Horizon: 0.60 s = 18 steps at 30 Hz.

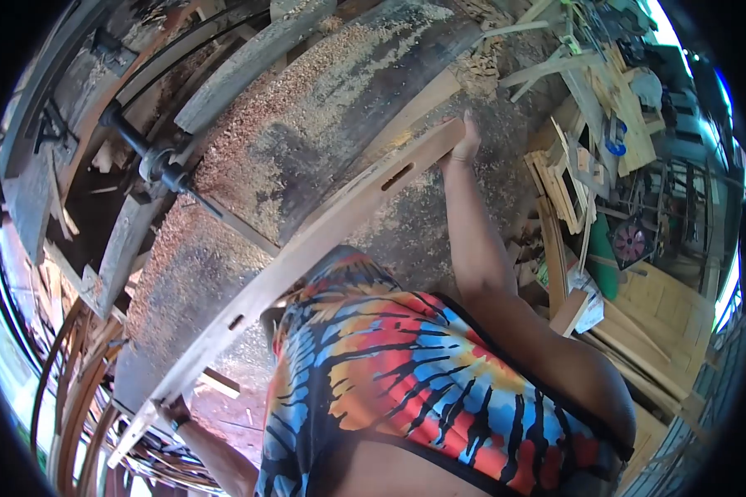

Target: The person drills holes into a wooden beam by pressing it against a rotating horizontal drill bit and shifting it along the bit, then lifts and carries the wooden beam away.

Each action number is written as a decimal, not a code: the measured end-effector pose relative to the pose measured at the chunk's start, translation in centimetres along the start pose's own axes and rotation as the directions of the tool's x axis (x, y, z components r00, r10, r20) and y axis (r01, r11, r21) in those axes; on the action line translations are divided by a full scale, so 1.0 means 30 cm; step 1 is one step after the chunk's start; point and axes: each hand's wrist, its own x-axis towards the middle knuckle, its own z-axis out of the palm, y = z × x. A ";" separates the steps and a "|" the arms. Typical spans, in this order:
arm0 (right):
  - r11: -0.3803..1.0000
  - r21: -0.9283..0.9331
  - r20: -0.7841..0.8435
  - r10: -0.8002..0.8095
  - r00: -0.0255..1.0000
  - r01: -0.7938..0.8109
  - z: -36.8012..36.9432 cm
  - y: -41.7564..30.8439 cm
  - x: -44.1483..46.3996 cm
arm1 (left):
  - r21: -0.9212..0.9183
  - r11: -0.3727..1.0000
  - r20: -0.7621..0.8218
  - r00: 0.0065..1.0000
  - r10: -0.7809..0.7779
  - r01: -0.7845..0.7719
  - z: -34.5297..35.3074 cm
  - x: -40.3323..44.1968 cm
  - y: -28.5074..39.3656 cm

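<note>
A long wooden beam [323,236] with narrow slots cut through it runs diagonally across the view, from lower left to upper right. My right hand [466,139] grips its far right end, with the fingers wrapped round the edge and partly hidden by the wood. Toward the other end, my left hand [172,409] is closed on the beam's lower edge, a dark band at the wrist. Part of the beam passes in front of my tie-dye shirt [439,364]. Beneath it lies a floor [307,149] strewn with wood shavings.
A dark metal clamp-like fitting [162,166] with a rod sits on timber at upper left. Grey planks [253,58] lie along the top. Stacked wood offcuts [555,190] and a round fan-like object [632,242] stand at right. Curved strips [79,398] are piled at lower left.
</note>
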 end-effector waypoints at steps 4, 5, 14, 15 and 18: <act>1.000 -0.017 0.082 0.016 0.996 -0.015 0.047 -0.080 -0.046 | -0.006 0.999 0.145 0.989 0.037 -0.037 0.065 -0.105 -0.120; 0.999 -0.022 0.110 0.030 0.993 -0.028 0.044 -0.092 -0.047 | 0.002 0.998 0.145 0.988 0.059 -0.060 0.091 -0.165 -0.155; 0.928 0.016 0.316 0.348 0.883 -0.371 -0.106 -0.257 -0.046 | 0.127 0.975 0.292 0.946 0.137 -0.180 0.155 -0.710 -0.682; 0.902 0.002 0.319 0.409 0.855 -0.432 -0.120 -0.278 -0.041 | 0.162 0.971 0.314 0.942 0.117 -0.174 0.149 -0.805 -0.763; 0.809 -0.062 0.380 0.561 0.735 -0.585 -0.175 -0.344 -0.031 | 0.310 0.945 0.308 0.951 0.006 -0.106 0.062 -0.980 -1.047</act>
